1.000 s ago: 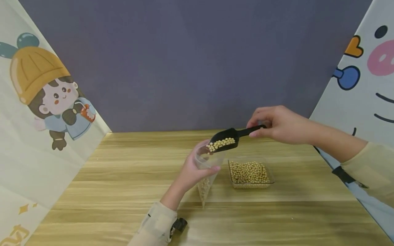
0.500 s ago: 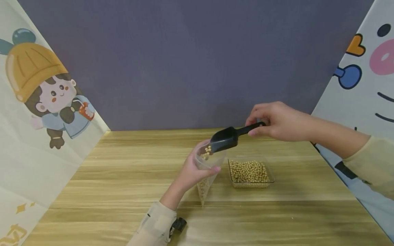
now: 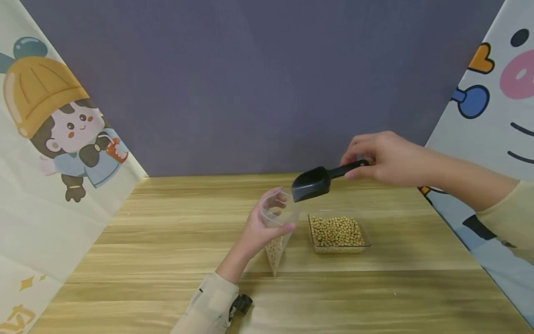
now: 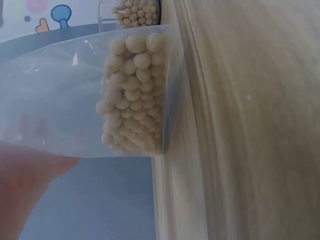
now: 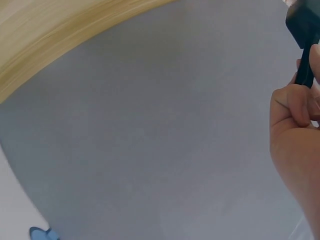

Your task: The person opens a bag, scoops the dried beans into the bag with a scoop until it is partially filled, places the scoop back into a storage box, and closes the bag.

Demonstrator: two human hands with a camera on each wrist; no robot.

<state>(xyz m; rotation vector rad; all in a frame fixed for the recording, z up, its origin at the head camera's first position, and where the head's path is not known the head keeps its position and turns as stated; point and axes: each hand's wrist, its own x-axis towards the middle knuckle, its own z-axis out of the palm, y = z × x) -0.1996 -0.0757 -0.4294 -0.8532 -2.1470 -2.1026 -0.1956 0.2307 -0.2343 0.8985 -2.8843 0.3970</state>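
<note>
My left hand (image 3: 260, 227) grips the upper part of a clear plastic bag (image 4: 60, 100), thumb at the front and fingers behind, its mouth open upward. Soybeans (image 4: 132, 95) fill the bag's bottom, seen through the plastic in the left wrist view. By its handle, my right hand (image 3: 377, 155) pinches a black scoop (image 3: 311, 183), which looks bare of beans. The scoop's lip is just right of and above the bag's mouth, tilted down toward it. In the right wrist view the scoop (image 5: 304, 22) shows only in part at the top right corner.
A clear rectangular container (image 3: 362, 250) of soybeans stands on the wooden table (image 3: 175, 250), right of the bag. Behind the table rises a grey panel (image 3: 233, 93). Printed cartoon panels flank it on the left (image 3: 25, 185) and right (image 3: 505, 139).
Beans slid from the scoop into the bag, leaving the scoop bare. The right hand then lifted it up and to the right, off the bag's mouth. The left hand shifted slightly.
</note>
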